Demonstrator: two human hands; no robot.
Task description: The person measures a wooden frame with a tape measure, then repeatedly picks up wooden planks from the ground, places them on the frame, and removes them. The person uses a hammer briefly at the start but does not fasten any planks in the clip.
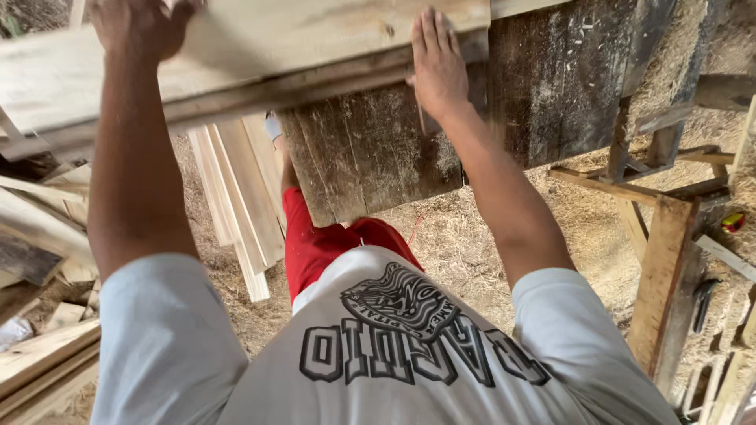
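A long pale wooden plank (299, 43) lies across the top of the view on a dark, weathered wooden bench top (543, 86). My left hand (142, 27) grips the plank from above near its left part, fingers wrapped over it. My right hand (437, 67) lies flat with fingers together against the plank's near edge and end, touching both the plank and the dark board beneath. Below me I see my grey printed shirt and red shorts.
Several pale planks (236, 197) lean on the sawdust-covered ground beneath the bench. More boards (39, 236) are stacked at the left. A wooden frame of posts and braces (661, 260) stands at the right, with a small yellow-and-red object (732, 222) and dark tools (703, 303) nearby.
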